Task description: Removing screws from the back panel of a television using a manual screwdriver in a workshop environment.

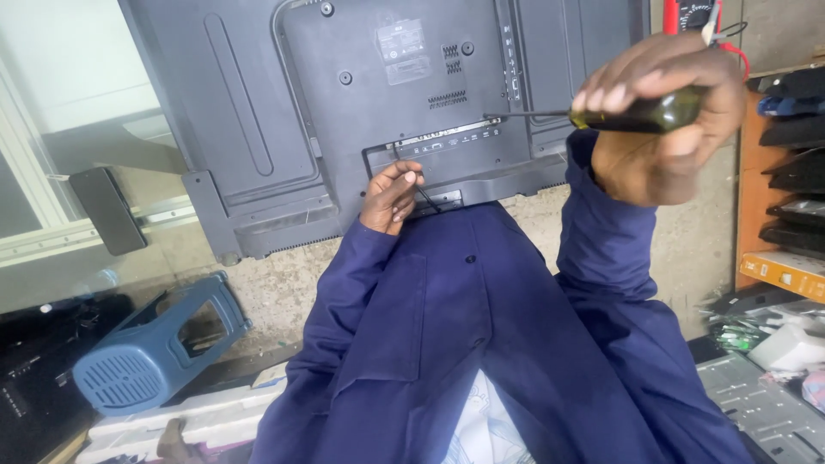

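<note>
A right hand (666, 120) grips a dark green-handled screwdriver (640, 114) against the grey plastic back of a flat-screen television (258, 112); the left hand (391, 198) pinches a thin black tool (427, 198) at its lower edge.

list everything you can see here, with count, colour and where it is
television: one, dark grey, back panel facing the camera, upper centre
screwdriver: one, dark green handle with thin black shaft, upper right, tip toward the television's back
stool: one, blue plastic, on its side, lower left
foam pieces: several, white, bottom left
shelf: one, orange, right edge, holding dark items
metal panel: one, grey, bottom right
left hand: pinching a thin black item at the television's lower edge
right hand: gripping the screwdriver handle
</note>
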